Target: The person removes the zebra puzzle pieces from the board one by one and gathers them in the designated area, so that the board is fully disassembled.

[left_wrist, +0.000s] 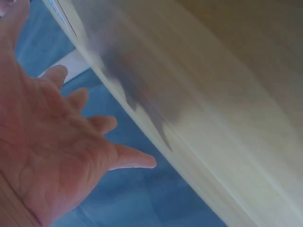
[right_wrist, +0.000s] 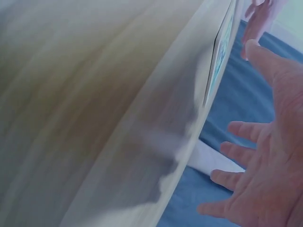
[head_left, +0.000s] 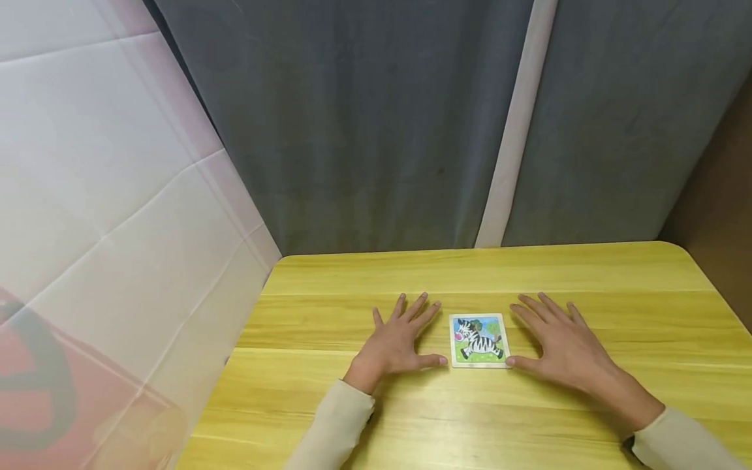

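Observation:
A square zebra picture puzzle [head_left: 478, 341] with a pale border lies flat on the yellow wooden table [head_left: 446, 418]. To its left, in the head view, the left hand [head_left: 393, 344] is spread with fingers straight and holds nothing. On the other side the right hand [head_left: 564, 343] is spread too, its thumb tip close to the puzzle's lower right corner; whether it touches cannot be told. Both wrist views show the palms above the tabletop: the left palm [left_wrist: 57, 142] and the right palm [right_wrist: 274, 170] are bare. The puzzle's edge [right_wrist: 218, 61] shows in the right wrist view.
A grey curtain [head_left: 376, 130] with a pale vertical strip [head_left: 517, 124] hangs behind the table's far edge. White creased sheeting [head_left: 117, 163] with a red printed patch [head_left: 35, 385] borders the left side. A brown panel [head_left: 719, 196] stands at the right.

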`<state>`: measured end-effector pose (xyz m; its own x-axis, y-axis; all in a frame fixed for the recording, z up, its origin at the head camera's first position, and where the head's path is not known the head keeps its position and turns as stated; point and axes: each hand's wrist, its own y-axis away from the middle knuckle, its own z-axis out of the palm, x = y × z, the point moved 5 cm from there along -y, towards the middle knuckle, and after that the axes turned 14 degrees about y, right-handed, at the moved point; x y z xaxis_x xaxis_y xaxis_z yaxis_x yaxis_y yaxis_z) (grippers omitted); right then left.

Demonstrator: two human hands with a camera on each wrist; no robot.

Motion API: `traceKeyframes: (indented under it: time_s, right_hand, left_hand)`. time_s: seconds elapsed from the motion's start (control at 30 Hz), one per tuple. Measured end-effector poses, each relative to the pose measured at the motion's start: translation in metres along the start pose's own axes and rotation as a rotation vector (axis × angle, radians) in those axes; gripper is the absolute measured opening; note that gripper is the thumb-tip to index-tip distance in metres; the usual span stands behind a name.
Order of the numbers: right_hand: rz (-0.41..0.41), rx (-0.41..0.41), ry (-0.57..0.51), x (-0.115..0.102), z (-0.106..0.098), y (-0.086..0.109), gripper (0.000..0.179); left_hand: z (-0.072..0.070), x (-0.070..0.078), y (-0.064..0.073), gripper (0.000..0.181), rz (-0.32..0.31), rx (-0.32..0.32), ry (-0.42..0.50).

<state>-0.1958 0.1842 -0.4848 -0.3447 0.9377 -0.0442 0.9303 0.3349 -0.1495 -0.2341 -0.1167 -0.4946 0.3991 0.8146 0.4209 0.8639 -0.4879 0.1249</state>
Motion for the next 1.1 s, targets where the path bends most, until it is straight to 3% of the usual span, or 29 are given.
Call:
traceKeyframes:
  time_s: [0.27,0.57,0.8,1.1]
  right_hand:
    - [-0.039,0.007,-0.008,-0.014,0.004,-0.01,0.098]
    - [-0.071,-0.003,-0.029,-0.027,0.006,-0.021,0.094]
    - [-0.082,0.013,-0.106,-0.041,0.007,-0.029,0.075]
    - [-0.077,-0.017,-0.193,-0.055,0.012,-0.055,0.059]
  left_hand:
    - [0.008,0.016,-0.01,0.102,0.032,-0.024,-0.013]
    - [0.017,0.019,-0.017,0.1,0.003,-0.074,-0.065]
    - [0.017,0.021,-0.015,0.101,-0.009,-0.078,-0.102]
    - [0.016,0.023,-0.018,0.101,-0.006,-0.074,-0.077]
